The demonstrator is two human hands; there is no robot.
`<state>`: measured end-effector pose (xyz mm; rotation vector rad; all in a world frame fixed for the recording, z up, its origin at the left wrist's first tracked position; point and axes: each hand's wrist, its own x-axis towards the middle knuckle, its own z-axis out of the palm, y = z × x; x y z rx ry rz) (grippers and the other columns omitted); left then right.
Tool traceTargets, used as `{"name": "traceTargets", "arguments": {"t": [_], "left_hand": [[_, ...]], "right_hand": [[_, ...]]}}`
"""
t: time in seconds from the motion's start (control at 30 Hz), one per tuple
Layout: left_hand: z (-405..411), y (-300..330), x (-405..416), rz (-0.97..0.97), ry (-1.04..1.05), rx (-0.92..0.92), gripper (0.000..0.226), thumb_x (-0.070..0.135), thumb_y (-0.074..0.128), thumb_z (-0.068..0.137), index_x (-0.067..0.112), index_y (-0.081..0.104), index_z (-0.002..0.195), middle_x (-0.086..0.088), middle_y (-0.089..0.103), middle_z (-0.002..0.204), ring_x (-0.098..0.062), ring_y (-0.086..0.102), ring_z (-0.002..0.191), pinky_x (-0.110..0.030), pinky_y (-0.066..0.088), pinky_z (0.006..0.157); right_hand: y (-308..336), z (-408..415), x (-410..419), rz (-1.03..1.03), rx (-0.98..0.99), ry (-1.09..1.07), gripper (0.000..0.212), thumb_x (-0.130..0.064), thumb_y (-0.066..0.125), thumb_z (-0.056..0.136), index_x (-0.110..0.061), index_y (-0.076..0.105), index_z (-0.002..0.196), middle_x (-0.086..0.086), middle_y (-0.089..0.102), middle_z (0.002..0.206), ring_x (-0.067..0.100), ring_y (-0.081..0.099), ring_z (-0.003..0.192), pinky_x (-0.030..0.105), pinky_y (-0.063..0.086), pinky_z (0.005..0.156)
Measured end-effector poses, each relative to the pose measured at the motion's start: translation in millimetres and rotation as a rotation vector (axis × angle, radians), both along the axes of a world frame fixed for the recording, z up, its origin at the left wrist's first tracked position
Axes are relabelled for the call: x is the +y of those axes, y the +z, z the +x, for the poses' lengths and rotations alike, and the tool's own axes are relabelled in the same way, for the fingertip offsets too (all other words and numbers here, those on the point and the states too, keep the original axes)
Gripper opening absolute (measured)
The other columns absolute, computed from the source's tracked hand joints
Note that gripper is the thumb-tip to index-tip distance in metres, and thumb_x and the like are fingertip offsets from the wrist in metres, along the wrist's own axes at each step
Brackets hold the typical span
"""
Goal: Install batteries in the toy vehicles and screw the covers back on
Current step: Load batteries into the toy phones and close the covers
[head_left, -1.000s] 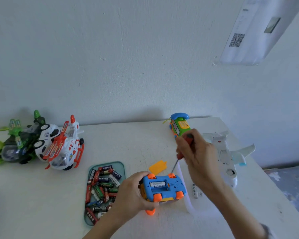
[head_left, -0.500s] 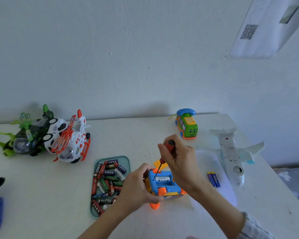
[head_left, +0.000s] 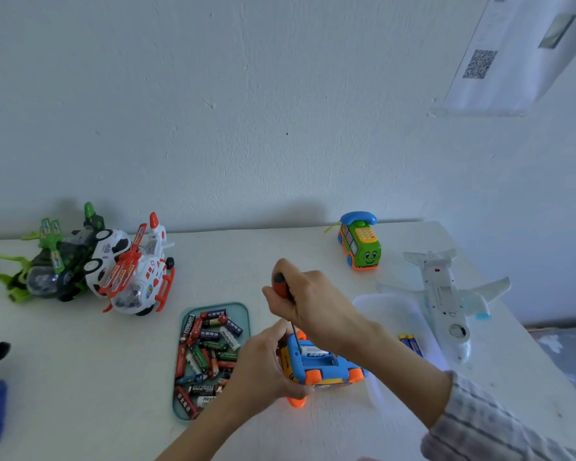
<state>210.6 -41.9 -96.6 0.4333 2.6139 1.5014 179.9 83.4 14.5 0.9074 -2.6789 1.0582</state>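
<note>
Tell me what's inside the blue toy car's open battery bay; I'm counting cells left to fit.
One white battery lies in the blue toy car bay; the slot beside it looks empty. The right hand covers the bay's far end.

The left hand point(head_left: 266, 364) holds an upturned blue-and-orange toy car point(head_left: 320, 364) on the white surface point(head_left: 80, 377); the right hand point(head_left: 308, 299) grips a red-handled screwdriver point(head_left: 281, 287), its shaft angled down into the open battery bay, where one battery lies; at nine o'clock of the car sits a tray of batteries point(head_left: 210, 357); at two o'clock lies a white toy plane point(head_left: 443, 294); at twelve o'clock stands a green phone-car point(head_left: 361, 242).
</note>
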Motion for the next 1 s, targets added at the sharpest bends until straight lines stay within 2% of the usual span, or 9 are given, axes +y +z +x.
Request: {"name": "traceTargets", "arguments": {"t": [0.23, 0.4, 0.53, 0.6, 0.67, 0.73, 0.8, 0.87, 1.0], "left_hand": [[-0.1, 1.0, 0.5, 0.031, -0.002, -0.018, 0.053, 0.029, 0.086, 0.046, 0.018, 0.058, 0.091, 0.003, 0.063, 0.078, -0.016, 0.057, 0.072, -0.035, 0.053, 0.068], [0.3, 6.8, 0.1, 0.054, -0.014, -0.020, 0.049, 0.023, 0.086, 0.047, 0.030, 0.053, 0.084, 0.013, 0.061, 0.076, -0.005, 0.054, 0.066, -0.029, 0.054, 0.067], [-1.0, 1.4, -1.5, 0.066, -0.005, -0.026, 0.051, 0.024, 0.085, 0.047, 0.026, 0.058, 0.090, 0.006, 0.064, 0.078, -0.017, 0.059, 0.073, -0.041, 0.054, 0.071], [-1.2, -0.1, -1.5, 0.065, -0.006, -0.024, 0.052, 0.026, 0.085, 0.046, 0.025, 0.059, 0.092, 0.005, 0.064, 0.080, -0.017, 0.059, 0.074, -0.042, 0.054, 0.072], [-2.0, -0.3, -1.6, 0.067, -0.011, -0.025, 0.053, 0.026, 0.085, 0.046, 0.025, 0.059, 0.091, 0.005, 0.064, 0.080, -0.018, 0.059, 0.074, -0.043, 0.054, 0.072], [-2.8, -0.6, -1.9, 0.066, -0.014, -0.022, 0.053, 0.025, 0.086, 0.046, 0.027, 0.058, 0.091, 0.005, 0.064, 0.080, -0.016, 0.060, 0.073, -0.043, 0.054, 0.071], [-3.8, -0.7, -2.1, 0.077, -0.010, -0.033, 0.053, 0.022, 0.087, 0.046, 0.028, 0.058, 0.090, 0.005, 0.063, 0.080, -0.017, 0.059, 0.072, -0.043, 0.053, 0.071], [-4.2, -0.4, -2.2, 0.080, -0.012, -0.044, 0.054, 0.024, 0.088, 0.046, 0.030, 0.057, 0.090, 0.006, 0.063, 0.081, -0.016, 0.059, 0.073, -0.041, 0.054, 0.075], [-4.1, 0.0, -3.0, 0.063, -0.021, -0.052, 0.057, 0.028, 0.089, 0.047, 0.034, 0.056, 0.093, 0.012, 0.065, 0.086, -0.012, 0.062, 0.080, -0.035, 0.054, 0.083]], "right_hand": [[3.7, -1.8, 0.2, 0.004, 0.015, 0.053, 0.022, -0.023, 0.051, 0.097, -0.017, 0.034, 0.083, -0.008, 0.032, 0.053, 0.015, 0.029, 0.045, 0.024, 0.028, 0.046], [6.6, -3.2, 3.0, -0.064, 0.023, 0.025, 0.022, -0.022, 0.053, 0.096, -0.019, 0.036, 0.082, -0.009, 0.034, 0.052, 0.015, 0.037, 0.045, 0.019, 0.030, 0.045], [15.1, -6.1, 19.5, -0.265, -0.046, -0.179, 0.027, -0.031, 0.059, 0.092, -0.019, 0.041, 0.076, -0.002, 0.047, 0.055, 0.022, 0.052, 0.050, 0.040, 0.046, 0.050], [18.4, -8.3, 34.0, -0.172, -0.071, -0.214, 0.031, -0.035, 0.068, 0.084, -0.020, 0.042, 0.076, -0.002, 0.050, 0.059, 0.020, 0.051, 0.052, 0.035, 0.045, 0.051], [12.7, -7.1, 43.7, 0.075, -0.178, -0.174, 0.036, -0.032, 0.077, 0.075, -0.026, 0.041, 0.076, -0.003, 0.061, 0.069, 0.015, 0.056, 0.059, 0.031, 0.048, 0.056], [-4.2, -1.5, 44.6, 0.277, -0.297, -0.111, 0.038, -0.028, 0.079, 0.070, -0.024, 0.043, 0.081, 0.000, 0.065, 0.079, 0.017, 0.060, 0.069, 0.033, 0.051, 0.061], [-25.5, 4.7, 41.3, 0.392, -0.319, -0.096, 0.038, -0.027, 0.076, 0.073, -0.020, 0.042, 0.087, 0.003, 0.063, 0.085, 0.015, 0.053, 0.067, 0.027, 0.044, 0.057], [-37.3, 9.0, 38.7, 0.406, -0.278, -0.116, 0.032, -0.024, 0.070, 0.079, -0.021, 0.039, 0.089, 0.004, 0.061, 0.085, 0.007, 0.041, 0.059, 0.018, 0.032, 0.051], [-41.6, 12.8, 38.7, 0.297, -0.233, -0.111, 0.027, -0.020, 0.065, 0.082, -0.024, 0.038, 0.085, -0.006, 0.052, 0.069, 0.006, 0.036, 0.053, 0.016, 0.029, 0.050]]}}
